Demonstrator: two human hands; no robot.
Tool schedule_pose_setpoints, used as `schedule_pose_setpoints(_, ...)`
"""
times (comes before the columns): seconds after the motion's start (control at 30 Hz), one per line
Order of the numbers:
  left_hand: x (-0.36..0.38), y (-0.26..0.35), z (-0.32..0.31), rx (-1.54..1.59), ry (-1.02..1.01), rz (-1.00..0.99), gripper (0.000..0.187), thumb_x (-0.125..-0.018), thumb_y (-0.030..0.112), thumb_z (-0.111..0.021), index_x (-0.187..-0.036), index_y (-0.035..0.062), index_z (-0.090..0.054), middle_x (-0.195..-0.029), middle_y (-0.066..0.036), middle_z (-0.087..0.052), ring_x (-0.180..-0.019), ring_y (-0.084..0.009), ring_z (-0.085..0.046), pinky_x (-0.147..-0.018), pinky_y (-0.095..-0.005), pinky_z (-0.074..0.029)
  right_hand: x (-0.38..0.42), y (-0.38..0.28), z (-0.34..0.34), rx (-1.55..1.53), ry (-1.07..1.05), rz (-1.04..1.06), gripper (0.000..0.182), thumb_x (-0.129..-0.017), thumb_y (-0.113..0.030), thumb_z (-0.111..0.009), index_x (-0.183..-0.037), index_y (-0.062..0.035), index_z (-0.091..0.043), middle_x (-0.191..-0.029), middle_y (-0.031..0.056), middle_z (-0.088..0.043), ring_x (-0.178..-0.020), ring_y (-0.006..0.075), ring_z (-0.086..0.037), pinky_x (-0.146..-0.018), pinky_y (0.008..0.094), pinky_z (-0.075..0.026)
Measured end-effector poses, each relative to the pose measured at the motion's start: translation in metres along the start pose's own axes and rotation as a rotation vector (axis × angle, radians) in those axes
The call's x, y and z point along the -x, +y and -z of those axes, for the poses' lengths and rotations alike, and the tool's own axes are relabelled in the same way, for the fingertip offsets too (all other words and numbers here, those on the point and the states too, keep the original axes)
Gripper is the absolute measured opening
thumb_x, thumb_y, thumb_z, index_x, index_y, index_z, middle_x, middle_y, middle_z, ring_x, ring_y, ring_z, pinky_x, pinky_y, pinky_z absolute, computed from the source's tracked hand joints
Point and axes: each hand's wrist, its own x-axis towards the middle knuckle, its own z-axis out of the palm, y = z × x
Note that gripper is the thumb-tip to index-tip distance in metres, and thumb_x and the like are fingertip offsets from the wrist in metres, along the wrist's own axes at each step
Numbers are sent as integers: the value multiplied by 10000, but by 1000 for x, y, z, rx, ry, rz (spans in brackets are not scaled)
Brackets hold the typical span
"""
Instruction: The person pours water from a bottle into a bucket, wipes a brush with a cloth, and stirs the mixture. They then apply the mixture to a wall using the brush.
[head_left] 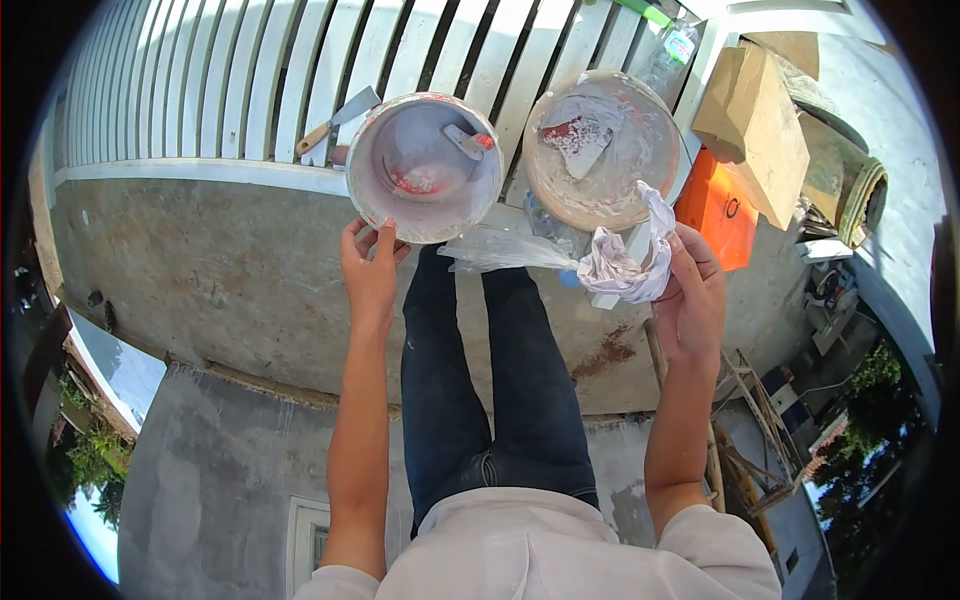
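My left hand [372, 262] grips the near-left rim of a round whitish bucket [362, 200], thumb against the rim and fingers curled outside. Inside that bucket lie a small putty knife [466, 143] with a red-tipped handle and some red and white residue. My right hand [692, 290] is closed on a crumpled, white-smeared bag [625, 265], apparently plastic. A clear plastic part [510, 250] stretches left from it, below the first bucket. Just beyond the bag stands a second bucket [538, 165], its walls coated in white paste, with a red and white scraper [580, 145] inside.
A putty knife with a wooden handle [318, 135] lies on the white slatted surface [225, 80]. To the right are a clear bottle [675, 55], a cardboard box [750, 130] and an orange object [715, 215]. Wooden framing [750, 430] stands at lower right.
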Motion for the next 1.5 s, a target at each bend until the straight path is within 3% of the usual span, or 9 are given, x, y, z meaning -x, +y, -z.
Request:
schedule_pose_setpoints(0.13,3,4,-1,14,-5,20,615,-966,238,-661,-1395,-51,-329,-1211,-215,-579,-998,-252,-647,-910,-376,-555,-32,-6,26,65,105,154,222,-996,-90,-595,-1156,59,-634,-1066,101,-698,-936,148,-686,-825,300,-576)
schedule_pose_setpoints(0.37,3,2,1,22,-16,35,627,-963,247,-666,-1398,-48,-324,-1211,-216,-573,-998,-256,-648,-901,-370,-558,-128,46,51,546,225,276,277,-960,-213,-684,-1137,0,-678,-958,41,-686,-879,92,-624,-755,241,-483)
schedule_pose_setpoints(0.47,4,3,-2,46,4,41,581,-966,228,-658,-1383,-50,-364,-1209,-197,-552,-959,-205,-630,-869,-340,-567,-170,83,60,655,251,372,276,-976,-209,-658,-1167,-9,-666,-940,23,-672,-753,82,-556,-660,242,-462)
schedule_pose_setpoints(0.57,4,2,-3,53,4,37,575,-966,229,-657,-1373,-52,-365,-1209,-200,-551,-972,-209,-630,-876,-343,-566,-192,107,52,592,296,331,284,-962,-218,-663,-1126,13,-684,-968,72,-696,-864,137,-649,-778,279,-509)
schedule_pose_setpoints(0.67,5,2,-3,58,3,36,561,-968,229,-654,-1354,-59,-367,-1205,-202,-552,-980,-213,-631,-881,-344,-565,-214,125,51,667,367,405,284,-941,-223,-669,-1090,16,-703,-955,109,-705,-831,167,-666,-767,312,-520)
schedule_pose_setpoints(0.77,6,1,-5,63,18,35,513,-966,223,-659,-1300,-56,-389,-1178,-195,-557,-976,-217,-636,-880,-350,-567,-220,122,38,940,494,445,283,-907,-237,-690,-1058,0,-724,-897,119,-707,-791,182,-670,-752,331,-520)
schedule_pose_setpoints(1.1,4,-7,-6,74,-16,55,385,-968,202,-653,-1163,-19,-405,-1112,-195,-583,-973,-266,-660,-897,-387,-576,-195,116,15,773,435,446,301,-891,-224,-709,-1102,-18,-650,-815,64,-679,-746,154,-630,-731,310,-511)
schedule_pose_setpoints(1.3,-1,-4,-3,167,-63,54,277,-952,85,-608,-1107,-20,-404,-1102,-187,-574,-980,-275,-662,-912,-409,-582,-127,120,57,733,423,392,261,-925,-210,-698,-1083,-19,-615,-875,56,-655,-792,132,-615,-725,283,-500)
schedule_pose_setpoints(1.5,5,-2,3,182,-21,13,239,-925,30,-593,-1068,-19,-408,-1043,-156,-574,-929,-235,-655,-858,-382,-597,-28,128,129,697,548,307,251,-972,-209,-649,-1108,-8,-587,-871,13,-600,-751,83,-537,-680,244,-455)
